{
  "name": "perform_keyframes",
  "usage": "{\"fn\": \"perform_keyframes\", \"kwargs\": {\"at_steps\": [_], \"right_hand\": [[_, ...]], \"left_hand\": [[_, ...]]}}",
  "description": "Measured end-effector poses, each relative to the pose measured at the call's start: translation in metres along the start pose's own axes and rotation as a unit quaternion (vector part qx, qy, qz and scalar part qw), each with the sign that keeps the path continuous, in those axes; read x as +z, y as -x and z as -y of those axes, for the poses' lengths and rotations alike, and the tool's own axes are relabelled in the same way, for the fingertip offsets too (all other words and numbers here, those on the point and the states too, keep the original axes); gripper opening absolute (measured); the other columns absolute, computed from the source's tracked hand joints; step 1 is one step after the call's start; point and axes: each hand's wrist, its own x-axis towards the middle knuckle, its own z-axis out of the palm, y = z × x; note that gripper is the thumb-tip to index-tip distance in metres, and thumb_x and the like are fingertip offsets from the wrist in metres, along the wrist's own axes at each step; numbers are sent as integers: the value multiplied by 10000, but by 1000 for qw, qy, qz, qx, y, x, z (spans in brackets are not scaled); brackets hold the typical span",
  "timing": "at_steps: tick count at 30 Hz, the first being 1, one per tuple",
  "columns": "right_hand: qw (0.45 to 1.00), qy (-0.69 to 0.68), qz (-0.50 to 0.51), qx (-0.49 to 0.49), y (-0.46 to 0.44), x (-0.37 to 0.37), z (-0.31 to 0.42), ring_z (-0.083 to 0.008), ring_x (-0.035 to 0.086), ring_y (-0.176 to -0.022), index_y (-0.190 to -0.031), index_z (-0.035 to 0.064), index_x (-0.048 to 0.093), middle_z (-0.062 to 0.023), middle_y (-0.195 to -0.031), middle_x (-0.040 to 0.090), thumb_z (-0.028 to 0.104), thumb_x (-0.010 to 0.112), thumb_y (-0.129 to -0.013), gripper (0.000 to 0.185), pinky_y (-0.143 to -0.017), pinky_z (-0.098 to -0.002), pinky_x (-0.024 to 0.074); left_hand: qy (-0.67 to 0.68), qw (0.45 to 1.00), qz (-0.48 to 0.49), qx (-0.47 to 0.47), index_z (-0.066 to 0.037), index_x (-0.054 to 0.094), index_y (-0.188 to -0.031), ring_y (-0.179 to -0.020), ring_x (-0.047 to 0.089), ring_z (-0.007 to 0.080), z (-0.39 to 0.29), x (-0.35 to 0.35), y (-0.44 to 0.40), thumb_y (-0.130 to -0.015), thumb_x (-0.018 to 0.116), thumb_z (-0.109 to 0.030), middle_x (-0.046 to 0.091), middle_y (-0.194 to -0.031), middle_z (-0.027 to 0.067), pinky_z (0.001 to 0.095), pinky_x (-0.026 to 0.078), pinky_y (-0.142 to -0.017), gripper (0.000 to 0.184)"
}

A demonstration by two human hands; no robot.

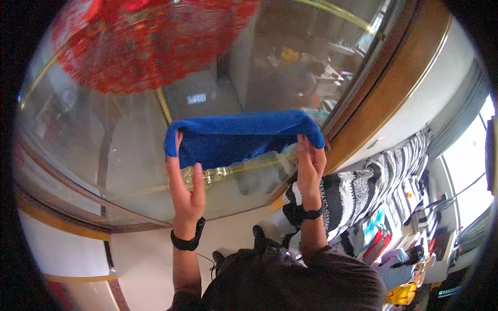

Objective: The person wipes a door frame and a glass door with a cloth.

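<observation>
A blue cloth is stretched sideways between my two hands, in front of a large glass pane. Its left end drapes over the fingers of my left hand, whose thumb stands apart from the fingers. At the other end, my right hand holds the cloth with its fingers tucked into the fold. The fingertips of both hands are partly hidden by the fabric. Whether the cloth touches the glass, I cannot tell. A black band circles each wrist.
A red lace-like decoration hangs on the glass at the upper left. A wooden frame borders the pane on the right. A sofa with a black-and-white striped cover stands to the right, and a person is at the lower right.
</observation>
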Motion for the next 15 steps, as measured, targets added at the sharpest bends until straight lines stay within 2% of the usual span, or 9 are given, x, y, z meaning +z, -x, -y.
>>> {"fn": "perform_keyframes", "kwargs": {"at_steps": [2, 3, 5, 7, 9, 10, 11, 13, 15], "right_hand": [[988, 93, 36, -116, -27, -6, 6, -209, 488, -1192, -1391, -13, 397, -109, -1333, 487, 14, 628, -888, 555, -1022, -317, 360], [989, 80, 25, -120, -42, -12, -1, -209, 488, -1192, -1391, -13, 397, -109, -1333, 487, 14, 628, -888, 555, -1022, -317, 360], [973, 165, 8, -158, -64, -33, -14, -243, 456, -1261, -1407, 1, 377, -142, -1371, 476, -34, 680, -817, 664, -1066, -367, 345], [989, 115, -5, -97, -89, -45, -5, -257, 457, -1256, -1398, -6, 375, -151, -1365, 475, -4, 710, -802, 684, -1070, -379, 335], [976, 151, -12, -158, -115, -57, -2, -290, 439, -1268, -1380, -28, 380, -163, -1360, 473, 39, 708, -817, 656, -1082, -392, 307], [956, 210, -34, -204, -129, -60, -3, -381, 415, -1271, -1351, -49, 400, -215, -1336, 478, 63, 692, -814, 621, -1092, -466, 258], [955, 209, -40, -207, -138, -63, -10, -381, 415, -1271, -1351, -49, 400, -215, -1336, 478, 63, 692, -814, 621, -1092, -466, 258], [888, 302, -70, -340, -158, -65, -29, -470, 391, -1255, -1338, -54, 416, -268, -1325, 468, 79, 676, -795, 617, -1087, -550, 200], [878, 323, -68, -347, -163, -65, -41, -497, 388, -1245, -1343, -43, 417, -302, -1342, 439, 99, 683, -761, 655, -1065, -605, 189]], "left_hand": [[-137, 983, 38, 118, 44, 352, -1406, -1285, 397, 387, 0, 25, 1, -884, 544, -113, 429, -1398, 239, 479, 238, -1082, 577], [-163, 972, 77, 148, 48, 361, -1396, -1294, 378, 394, -16, 34, -10, -853, 589, -138, 421, -1399, 240, 500, 204, -1080, 618], [-161, 973, 75, 149, 62, 323, -1410, -1323, 329, 406, -14, 66, -16, -842, 604, -159, 366, -1430, 266, 515, 174, -1081, 671], [-169, 973, 49, 152, 66, 294, -1422, -1330, 311, 414, -9, 106, -35, -848, 600, -186, 335, -1445, 276, 521, 171, -1080, 697], [-169, 973, 15, 154, 70, 265, -1434, -1337, 293, 421, -5, 139, -50, -854, 596, -213, 305, -1461, 286, 527, 169, -1078, 726], [-205, 966, 27, 154, 71, 236, -1445, -1350, 268, 427, -3, 153, -56, -860, 589, -252, 279, -1475, 287, 534, 153, -1083, 756], [-240, 957, 34, 158, 71, 207, -1455, -1362, 243, 434, 0, 164, -64, -866, 582, -292, 252, -1489, 289, 540, 138, -1087, 788], [-302, 927, -1, 221, 66, 197, -1462, -1392, 184, 438, 23, 190, -69, -872, 569, -373, 226, -1510, 275, 556, 86, -1101, 824], [-408, 875, -56, 253, 48, 176, -1476, -1430, 119, 405, 32, 202, -68, -890, 564, -383, 204, -1535, 237, 543, 41, -1115, 825]]}}
